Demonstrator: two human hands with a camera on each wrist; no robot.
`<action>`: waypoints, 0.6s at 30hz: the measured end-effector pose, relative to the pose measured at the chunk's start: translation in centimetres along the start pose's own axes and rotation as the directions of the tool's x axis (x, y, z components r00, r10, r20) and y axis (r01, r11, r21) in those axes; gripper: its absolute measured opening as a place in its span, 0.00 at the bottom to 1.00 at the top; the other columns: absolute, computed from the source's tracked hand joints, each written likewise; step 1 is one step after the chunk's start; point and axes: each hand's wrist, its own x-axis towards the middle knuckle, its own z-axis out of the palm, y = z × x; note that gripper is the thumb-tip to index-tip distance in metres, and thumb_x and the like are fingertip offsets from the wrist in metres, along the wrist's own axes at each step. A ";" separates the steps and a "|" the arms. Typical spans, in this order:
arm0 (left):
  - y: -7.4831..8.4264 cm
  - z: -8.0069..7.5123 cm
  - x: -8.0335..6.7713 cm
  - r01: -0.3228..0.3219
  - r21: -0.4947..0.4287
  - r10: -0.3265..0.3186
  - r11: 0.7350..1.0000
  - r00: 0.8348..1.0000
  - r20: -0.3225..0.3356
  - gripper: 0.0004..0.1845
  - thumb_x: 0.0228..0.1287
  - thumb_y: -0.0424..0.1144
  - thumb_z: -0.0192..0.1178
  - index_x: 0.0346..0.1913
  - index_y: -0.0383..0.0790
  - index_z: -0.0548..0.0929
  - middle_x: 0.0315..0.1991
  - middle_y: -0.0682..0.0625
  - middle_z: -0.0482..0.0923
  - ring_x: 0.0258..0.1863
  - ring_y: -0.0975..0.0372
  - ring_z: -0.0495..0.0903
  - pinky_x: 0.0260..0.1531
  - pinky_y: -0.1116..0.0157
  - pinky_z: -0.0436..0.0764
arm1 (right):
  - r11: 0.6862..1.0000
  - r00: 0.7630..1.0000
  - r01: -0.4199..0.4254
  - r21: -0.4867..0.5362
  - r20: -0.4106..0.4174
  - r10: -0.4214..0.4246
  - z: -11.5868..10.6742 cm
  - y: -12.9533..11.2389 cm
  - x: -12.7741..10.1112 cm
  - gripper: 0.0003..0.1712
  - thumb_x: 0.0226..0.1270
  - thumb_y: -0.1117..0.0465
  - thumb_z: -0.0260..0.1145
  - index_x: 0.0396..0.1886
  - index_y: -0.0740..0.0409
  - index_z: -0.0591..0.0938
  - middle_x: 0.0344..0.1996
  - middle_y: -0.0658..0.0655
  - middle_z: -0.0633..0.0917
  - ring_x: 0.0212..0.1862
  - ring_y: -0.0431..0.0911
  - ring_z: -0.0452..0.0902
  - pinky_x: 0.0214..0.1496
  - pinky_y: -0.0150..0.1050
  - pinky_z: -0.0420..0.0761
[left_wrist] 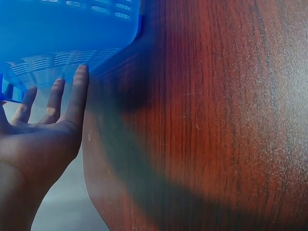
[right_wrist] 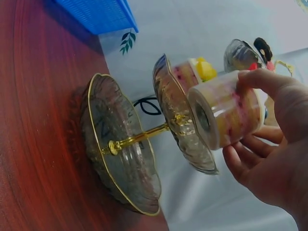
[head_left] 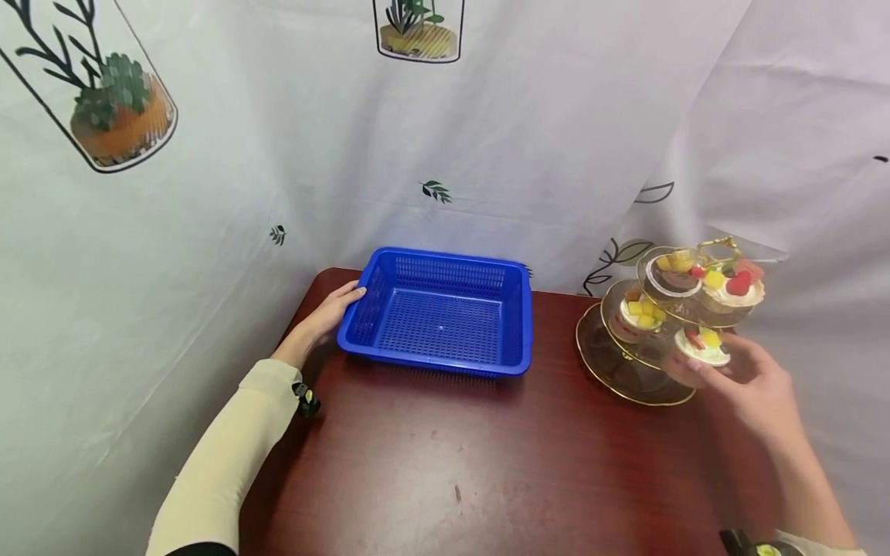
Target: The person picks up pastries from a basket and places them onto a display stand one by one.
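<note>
From the head view, the left hand (head_left: pixel 327 313) rests flat-fingered against the blue basket (head_left: pixel 439 311) on the dark red surface (head_left: pixel 487 463), while the right hand (head_left: pixel 747 386) holds a dessert cup (head_left: pixel 702 345) beside the tiered glass stand (head_left: pixel 650 332).

Left wrist: fingers (left_wrist: pixel 77 94) straight, seemingly touching the basket wall.

Right wrist: fingers and thumb curled round the cup, just beside the stand's middle tier.
</note>
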 end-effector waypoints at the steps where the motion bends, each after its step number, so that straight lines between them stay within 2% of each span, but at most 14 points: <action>1: 0.0 -0.1 0.1 0.004 0.000 -0.004 1.000 1.000 0.001 0.34 0.85 0.57 0.49 0.85 0.50 0.58 0.70 0.35 0.72 0.56 0.50 0.81 0.47 0.59 0.87 | 1.000 1.000 -0.011 -0.006 -0.009 0.011 0.1 -0.1 0.1 0.29 0.68 0.65 0.77 0.63 0.40 0.77 0.42 0.26 0.82 0.40 0.23 0.82 0.38 0.19 0.79; 6: 0.1 -0.3 0.3 0.009 0.012 -0.009 1.000 1.000 0.011 0.35 0.85 0.57 0.49 0.85 0.49 0.56 0.72 0.33 0.70 0.57 0.50 0.80 0.47 0.59 0.87 | 0.996 0.998 -0.044 -0.081 -0.050 0.040 0.5 -0.4 0.8 0.26 0.68 0.59 0.78 0.61 0.50 0.77 0.37 0.27 0.81 0.38 0.22 0.80 0.36 0.19 0.77; 8: 0.2 -0.3 0.3 0.006 0.011 -0.006 1.000 1.000 0.009 0.35 0.85 0.58 0.49 0.85 0.49 0.57 0.71 0.33 0.70 0.56 0.51 0.81 0.47 0.59 0.87 | 0.992 0.997 -0.056 -0.114 -0.067 0.049 0.7 -0.6 1.0 0.29 0.68 0.57 0.78 0.63 0.60 0.76 0.35 0.27 0.80 0.37 0.22 0.79 0.35 0.19 0.76; 12: 0.2 -0.2 0.3 -0.002 0.002 0.002 1.000 1.000 0.007 0.35 0.85 0.57 0.50 0.85 0.48 0.57 0.70 0.33 0.71 0.53 0.53 0.82 0.46 0.59 0.87 | 0.982 0.994 -0.073 -0.172 -0.093 0.058 1.2 -0.7 1.6 0.39 0.69 0.53 0.77 0.69 0.69 0.73 0.34 0.30 0.79 0.36 0.23 0.77 0.34 0.19 0.75; 14: 0.2 -0.1 0.3 -0.001 -0.006 0.001 1.000 1.000 0.002 0.34 0.85 0.56 0.50 0.84 0.48 0.58 0.70 0.33 0.72 0.53 0.53 0.83 0.46 0.59 0.87 | 0.978 0.993 -0.076 -0.195 -0.109 0.056 1.4 -0.6 1.9 0.41 0.68 0.53 0.77 0.71 0.70 0.72 0.36 0.34 0.80 0.36 0.23 0.75 0.35 0.19 0.74; 18: 0.0 0.0 0.3 -0.003 -0.005 0.003 1.000 1.000 -0.001 0.35 0.85 0.56 0.50 0.84 0.48 0.58 0.69 0.33 0.72 0.53 0.53 0.83 0.46 0.59 0.87 | 0.972 0.988 -0.088 -0.217 -0.143 0.058 2.0 -0.4 2.4 0.41 0.68 0.53 0.77 0.73 0.69 0.73 0.47 0.55 0.84 0.39 0.23 0.72 0.38 0.19 0.71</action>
